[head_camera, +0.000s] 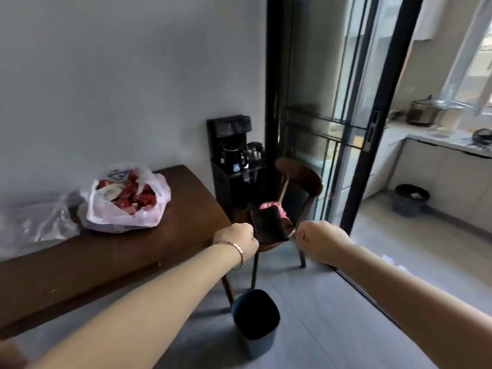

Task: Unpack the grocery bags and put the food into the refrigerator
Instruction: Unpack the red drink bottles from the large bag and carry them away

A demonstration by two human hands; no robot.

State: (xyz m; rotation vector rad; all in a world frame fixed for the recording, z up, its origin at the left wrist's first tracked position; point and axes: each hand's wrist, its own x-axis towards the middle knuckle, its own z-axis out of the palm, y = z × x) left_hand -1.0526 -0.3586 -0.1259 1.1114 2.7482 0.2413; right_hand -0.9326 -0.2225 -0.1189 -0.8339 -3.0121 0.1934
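A white plastic grocery bag point(125, 206) stands open on the dark wooden table point(111, 251), packed with red packaged food. Beside it on the left lies a crumpled clear plastic bag point(37, 222). Both my arms reach forward past the table's right end. My left hand point(237, 239), with a bracelet on the wrist, is curled into a fist in front of the chair, with nothing visible in it. My right hand point(318, 241) is likewise curled and holds nothing I can see. Neither hand touches the bags. No refrigerator is in view.
A wooden chair point(298, 179) past the table's end carries a dark flat item point(269, 225) and a pink cloth. A black drinks machine point(231, 155) stands against the wall. A dark bin point(255, 315) sits on the floor below my arms. The black-framed sliding door point(364, 145) opens to a kitchen on the right.
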